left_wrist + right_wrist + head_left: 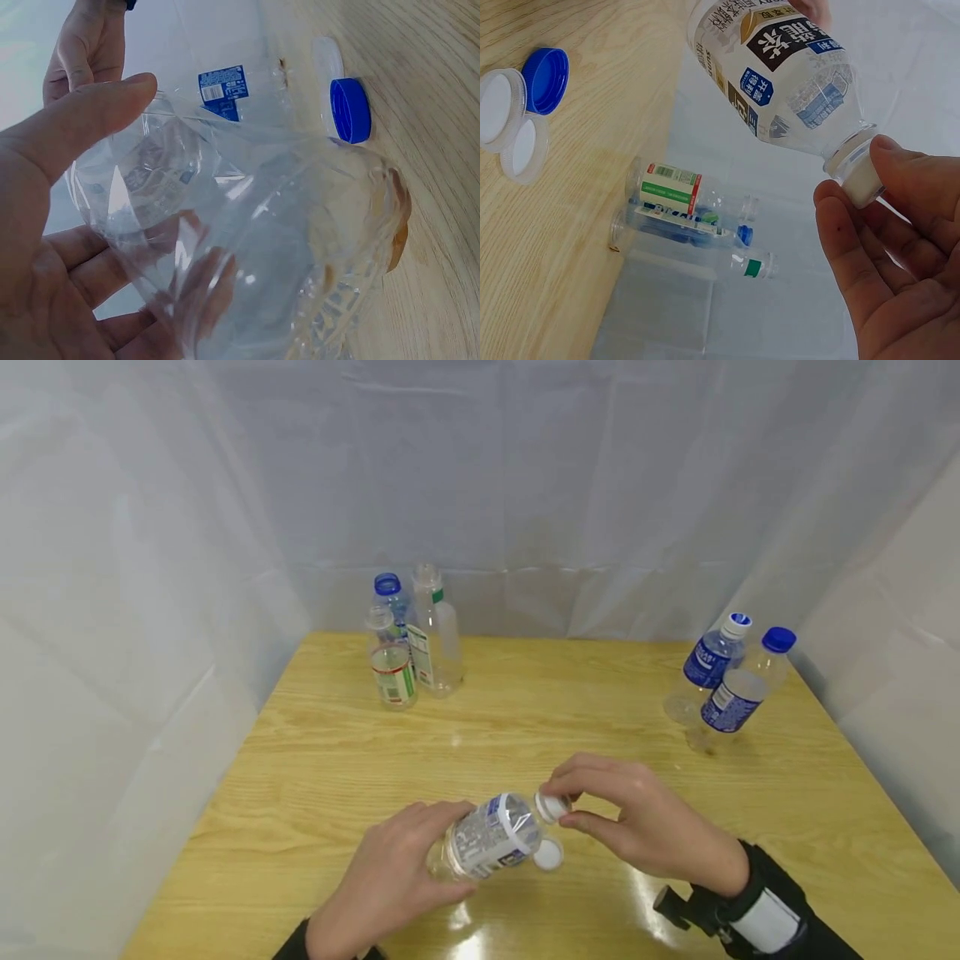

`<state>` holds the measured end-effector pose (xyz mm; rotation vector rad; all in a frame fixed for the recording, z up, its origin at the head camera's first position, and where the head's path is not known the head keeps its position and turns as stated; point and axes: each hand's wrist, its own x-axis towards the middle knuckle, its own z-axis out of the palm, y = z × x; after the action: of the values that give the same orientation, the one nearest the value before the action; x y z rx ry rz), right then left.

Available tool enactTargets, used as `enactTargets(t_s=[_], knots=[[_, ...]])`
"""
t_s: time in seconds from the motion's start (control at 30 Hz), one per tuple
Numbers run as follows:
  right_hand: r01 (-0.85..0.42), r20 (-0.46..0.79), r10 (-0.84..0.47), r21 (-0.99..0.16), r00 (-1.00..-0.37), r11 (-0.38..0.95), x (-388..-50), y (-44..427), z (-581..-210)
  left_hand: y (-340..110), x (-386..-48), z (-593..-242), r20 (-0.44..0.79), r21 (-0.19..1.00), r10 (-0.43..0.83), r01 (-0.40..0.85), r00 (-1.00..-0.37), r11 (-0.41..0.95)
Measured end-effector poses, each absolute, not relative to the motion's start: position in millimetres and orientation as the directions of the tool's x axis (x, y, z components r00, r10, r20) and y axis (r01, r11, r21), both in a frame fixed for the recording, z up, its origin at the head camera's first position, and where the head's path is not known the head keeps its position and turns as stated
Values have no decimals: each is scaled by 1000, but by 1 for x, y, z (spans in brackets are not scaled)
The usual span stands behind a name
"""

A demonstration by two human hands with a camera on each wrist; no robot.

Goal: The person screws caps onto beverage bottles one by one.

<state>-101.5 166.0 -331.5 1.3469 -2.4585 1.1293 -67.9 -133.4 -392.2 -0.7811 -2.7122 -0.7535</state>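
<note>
A clear plastic bottle (491, 837) with a printed label lies tilted above the table, its neck pointing right. My left hand (401, 864) grips it round the lower body, thumb and fingers on opposite sides. At the neck, my right hand (633, 818) pinches a white cap (863, 182) between thumb and fingers. The cap sits at the bottle's mouth; whether it is tight or loose I cannot tell. Below, on the table, lie a blue cap (545, 81) and two whitish caps (501, 110), close together. The bottle hides most of these in the head view.
Three uncapped bottles (393, 677) stand grouped at the table's back left. At the back right are two capped bottles, one with a white cap (737, 626), the other with a blue cap (778, 639). White sheeting (525, 485) hangs behind the wooden table (300, 793) and at its sides.
</note>
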Motion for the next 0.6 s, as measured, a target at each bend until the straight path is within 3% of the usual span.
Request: enactTargets(t_s=[0.17,0.37,0.6], knots=[[-760,421,-683,-569,-597,314,-102,167,-332,-135,-68,-393,326,432,429,536,-842,725],[-783,501,-641,-560,-581,272,-103,166,-336,-135,-68,-393,330,435,428,538,-841,722],[-733,474,-588,-586,-656,345,-102,164,-336,-134,-67,-393,356,429,421,545,-835,720]])
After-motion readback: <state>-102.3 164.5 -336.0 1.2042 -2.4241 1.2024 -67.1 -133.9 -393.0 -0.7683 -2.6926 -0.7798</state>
